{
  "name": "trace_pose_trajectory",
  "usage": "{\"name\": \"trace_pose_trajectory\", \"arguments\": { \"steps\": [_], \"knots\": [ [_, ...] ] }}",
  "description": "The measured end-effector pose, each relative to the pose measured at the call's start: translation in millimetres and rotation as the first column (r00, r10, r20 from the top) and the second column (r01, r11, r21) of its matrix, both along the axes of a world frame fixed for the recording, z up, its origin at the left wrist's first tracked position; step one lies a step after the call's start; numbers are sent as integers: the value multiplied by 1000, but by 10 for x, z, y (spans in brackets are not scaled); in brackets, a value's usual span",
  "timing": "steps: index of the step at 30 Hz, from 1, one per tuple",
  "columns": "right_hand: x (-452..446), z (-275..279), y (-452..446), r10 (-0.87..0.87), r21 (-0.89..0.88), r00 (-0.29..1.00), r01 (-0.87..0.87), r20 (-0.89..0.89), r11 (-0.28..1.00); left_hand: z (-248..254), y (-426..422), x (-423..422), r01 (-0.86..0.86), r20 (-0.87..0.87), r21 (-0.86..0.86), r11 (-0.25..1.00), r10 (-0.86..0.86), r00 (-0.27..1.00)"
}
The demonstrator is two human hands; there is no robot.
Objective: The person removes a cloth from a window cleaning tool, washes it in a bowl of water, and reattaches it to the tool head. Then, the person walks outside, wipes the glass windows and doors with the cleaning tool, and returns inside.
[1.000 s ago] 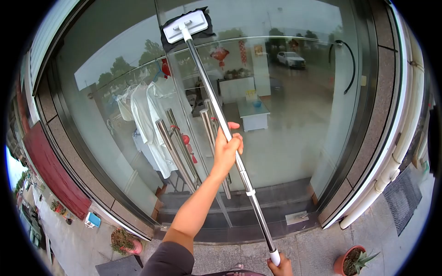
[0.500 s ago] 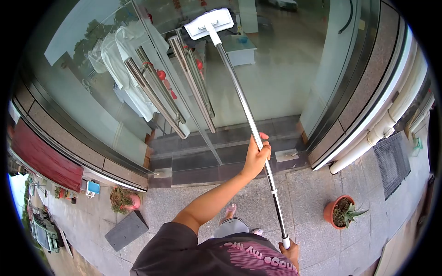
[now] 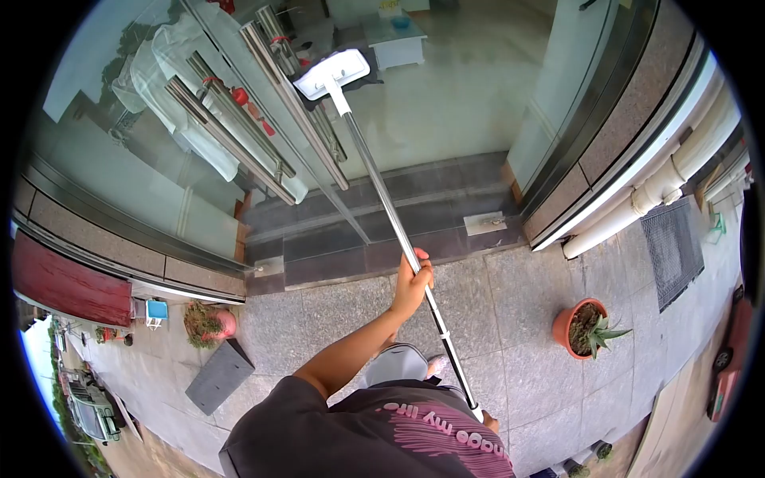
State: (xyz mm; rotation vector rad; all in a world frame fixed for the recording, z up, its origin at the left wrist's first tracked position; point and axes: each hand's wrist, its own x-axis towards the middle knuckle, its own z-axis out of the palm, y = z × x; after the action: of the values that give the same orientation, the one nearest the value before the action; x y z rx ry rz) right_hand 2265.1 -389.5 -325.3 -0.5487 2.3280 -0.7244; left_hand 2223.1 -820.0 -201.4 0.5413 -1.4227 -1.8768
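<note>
A long metal pole (image 3: 380, 188) runs from the glass door down to my body. At its top a white flat mop head (image 3: 332, 73), with dark cloth under it, lies against the glass beside the right door handle (image 3: 295, 103). My left hand (image 3: 411, 284) is wrapped round the middle of the pole. Near the pole's white lower end my right hand (image 3: 490, 422) is closed, partly hidden by my shirt. The left door handle (image 3: 231, 142) carries a red ornament (image 3: 240, 96).
An aloe in an orange pot (image 3: 580, 328) stands on the paving to the right. A pink pot (image 3: 225, 323) and a dark ramp plate (image 3: 220, 377) are at the left. White pipes (image 3: 665, 187) run along the right wall, near a dark grate (image 3: 673, 251).
The mop head has moved down the glass, then left to the right door handle. My left hand has come lower with the pole, and the view has tilted down, showing more paving.
</note>
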Motion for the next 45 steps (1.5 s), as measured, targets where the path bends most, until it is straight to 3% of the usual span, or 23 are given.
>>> {"name": "trace_pose_trajectory", "arguments": {
  "steps": [1,3,9,10,14,17,20,25,28,33,36,39,42,45],
  "knots": [
    [23,48,77,-8,1,1000,9,-26,1000,-84,84,-8,8,15,97,995,-9,1000],
    [-4,150,169,-46,36,998,47,-38,998,-452,257,-46,-10,62,130,991,2,998],
    [10,257,150,-120,110,992,123,-34,986,-1413,355,-79,99,359,486,869,-301,883],
    [13,247,112,-123,109,992,126,-32,986,-1496,381,-101,42,394,476,878,-256,883],
    [-37,231,-2,-136,99,990,139,-31,985,-1216,370,-5,71,382,387,919,-230,895],
    [-113,263,-94,-106,81,994,108,-28,991,-572,267,37,84,227,255,963,-144,963],
    [-215,299,-213,-80,47,996,82,-42,996,153,77,-13,25,184,221,975,-67,981],
    [-179,99,-144,-39,14,997,40,-67,999,115,27,-31,45,117,140,989,-62,991],
    [35,-144,233,-33,-99,997,26,-70,995,-251,176,-49,80,107,170,982,-99,989],
    [106,-141,251,-24,4,999,24,-33,1000,-1348,367,-17,51,292,339,939,-157,944],
    [147,-108,242,-19,49,1000,20,-25,999,-2146,261,19,-65,511,267,962,-84,855],
    [202,-89,230,-21,82,1000,22,-16,996,-2479,14,94,-73,794,133,988,-63,605],
    [270,-104,190,-30,106,1000,29,1,994,-2619,-34,181,16,884,-77,997,61,464],
    [375,-110,128,-38,130,999,35,19,991,-2545,-36,290,40,905,-150,988,121,408]
  ]
}}
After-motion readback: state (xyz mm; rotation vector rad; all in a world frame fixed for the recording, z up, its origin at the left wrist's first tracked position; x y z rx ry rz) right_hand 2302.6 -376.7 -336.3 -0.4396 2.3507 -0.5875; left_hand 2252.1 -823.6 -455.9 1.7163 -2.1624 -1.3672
